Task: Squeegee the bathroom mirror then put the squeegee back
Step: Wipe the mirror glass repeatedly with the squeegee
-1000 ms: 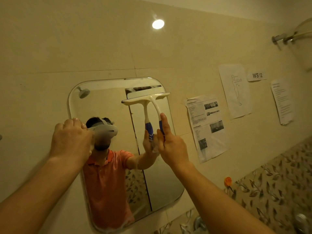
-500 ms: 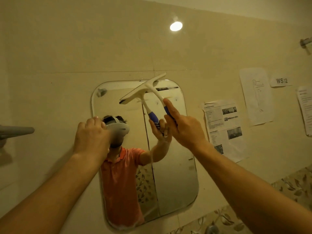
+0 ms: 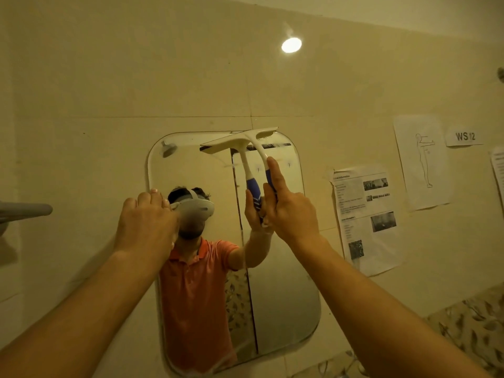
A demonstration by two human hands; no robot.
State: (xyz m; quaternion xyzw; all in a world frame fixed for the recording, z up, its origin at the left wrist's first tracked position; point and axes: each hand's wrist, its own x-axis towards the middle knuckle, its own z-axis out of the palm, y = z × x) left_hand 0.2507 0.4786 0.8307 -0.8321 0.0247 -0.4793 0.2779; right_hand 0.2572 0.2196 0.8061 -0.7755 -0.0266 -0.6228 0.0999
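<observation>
Overhead, right hand (image 3: 291,211) grip curled round squeegee (image 3: 237,143) handle, blade above, at mirror (image 3: 283,296) top

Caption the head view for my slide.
Right hand holds white, blue-handled squeegee high on rounded wall mirror; left hand rests on its edge.

The beige tiled wall (image 3: 136,77) carries a rounded mirror (image 3: 283,296), and to its right hang a printed sheet (image 3: 368,222), a figure drawing (image 3: 421,162) and a small label (image 3: 465,136) reading WS 12.

Dim yellow light, lamp glare (image 3: 291,45) on tile, edges bowed
</observation>
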